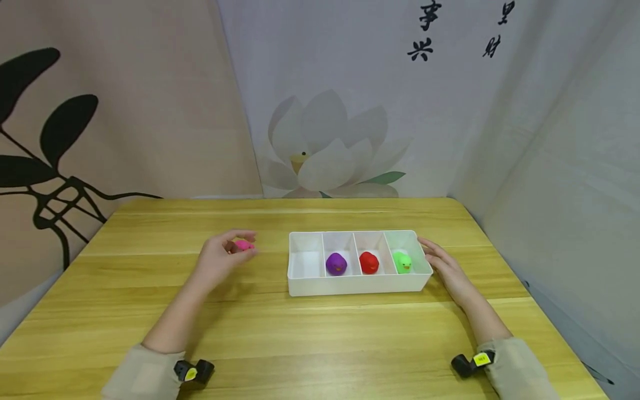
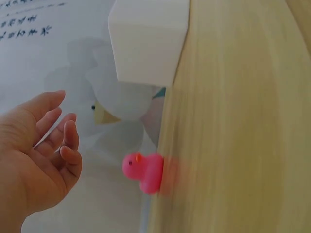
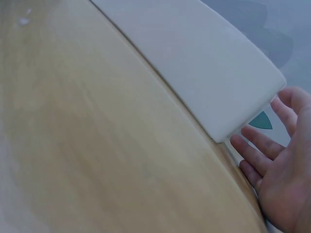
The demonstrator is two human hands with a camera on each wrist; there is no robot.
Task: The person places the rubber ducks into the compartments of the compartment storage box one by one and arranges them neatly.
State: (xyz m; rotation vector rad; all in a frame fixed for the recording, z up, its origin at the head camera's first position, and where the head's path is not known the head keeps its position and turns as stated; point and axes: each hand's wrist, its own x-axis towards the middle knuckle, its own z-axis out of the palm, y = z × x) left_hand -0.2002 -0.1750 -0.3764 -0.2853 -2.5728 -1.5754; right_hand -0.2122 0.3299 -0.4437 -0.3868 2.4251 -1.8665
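A small pink rubber duck [image 2: 146,170] stands upright on the table, apart from my left hand [image 1: 220,258]. In the left wrist view that hand [image 2: 41,160] hovers beside the duck with loosely bent fingers and nothing between them. From the head view, its thumb and fingers partly hide the pink duck [image 1: 244,245]. My right hand [image 1: 447,272] is at the right end of a white divided box [image 1: 355,285], its fingertips [image 3: 248,150] at or touching the end wall. Inside the box sit a purple duck [image 1: 336,264], a red duck [image 1: 369,263] and a green duck [image 1: 402,262], each in its own compartment.
The leftmost compartment [image 1: 306,261] holds nothing. Everything stands on a wooden table [image 1: 320,339], whose far edge meets a hanging cloth [image 1: 340,66] printed with a lotus. Another cloth [image 1: 565,166] hangs along the right side.
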